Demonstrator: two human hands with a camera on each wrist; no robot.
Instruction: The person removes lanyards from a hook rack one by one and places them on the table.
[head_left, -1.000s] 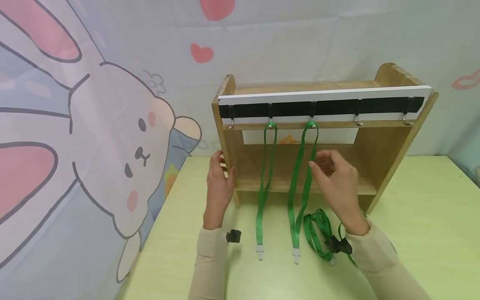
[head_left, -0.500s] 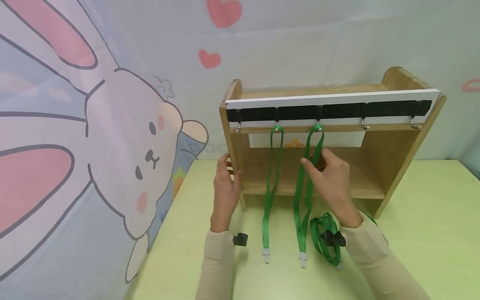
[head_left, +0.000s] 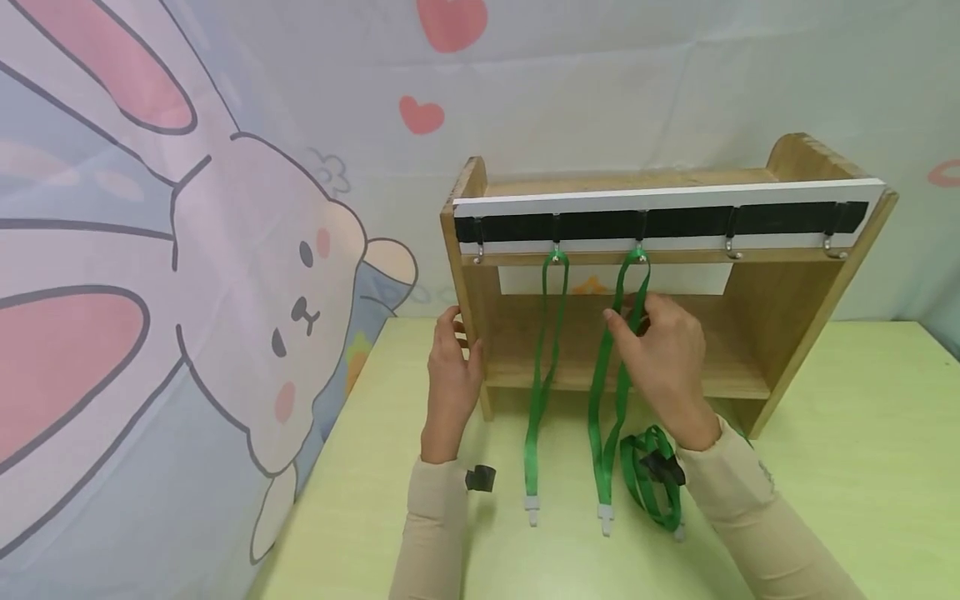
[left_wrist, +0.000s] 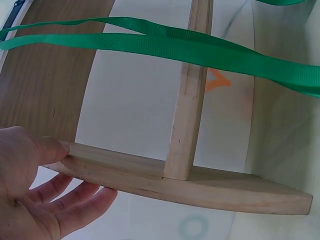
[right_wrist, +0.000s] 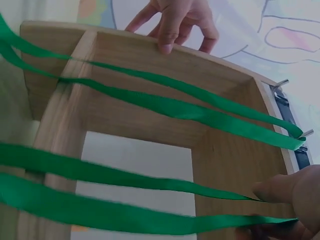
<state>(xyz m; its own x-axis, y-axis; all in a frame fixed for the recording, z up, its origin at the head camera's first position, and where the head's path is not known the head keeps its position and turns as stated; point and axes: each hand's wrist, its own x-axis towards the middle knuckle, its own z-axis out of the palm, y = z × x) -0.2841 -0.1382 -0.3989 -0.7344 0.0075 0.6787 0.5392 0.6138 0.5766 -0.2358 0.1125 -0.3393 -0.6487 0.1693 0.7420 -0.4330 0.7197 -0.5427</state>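
Observation:
Two green lanyards hang from neighbouring hooks on a small wooden shelf (head_left: 783,304). My right hand (head_left: 669,354) holds the right-hand lanyard (head_left: 604,483) below its hook, thumb at one strap and fingers behind the other. In the right wrist view the thumb (right_wrist: 277,190) touches a strap edge. The left-hand lanyard (head_left: 532,462) hangs freely, its pale clip low over the table. My left hand (head_left: 453,375) grips the shelf's left side panel (left_wrist: 220,190), with the thumb on its front edge and the other fingers round the outer side.
A coiled green lanyard (head_left: 632,471) lies on the pale green table (head_left: 847,467), partly behind the right wrist's black strap. A black-and-white rail (head_left: 690,222) carries several metal hooks, two bare at right and one bare at left. Behind stands a cartoon-rabbit backdrop (head_left: 247,217).
My right hand has moved leftward from beside the right-hand lanyard and closed around its straps. The head view has shifted slightly; my left hand stays on the side panel.

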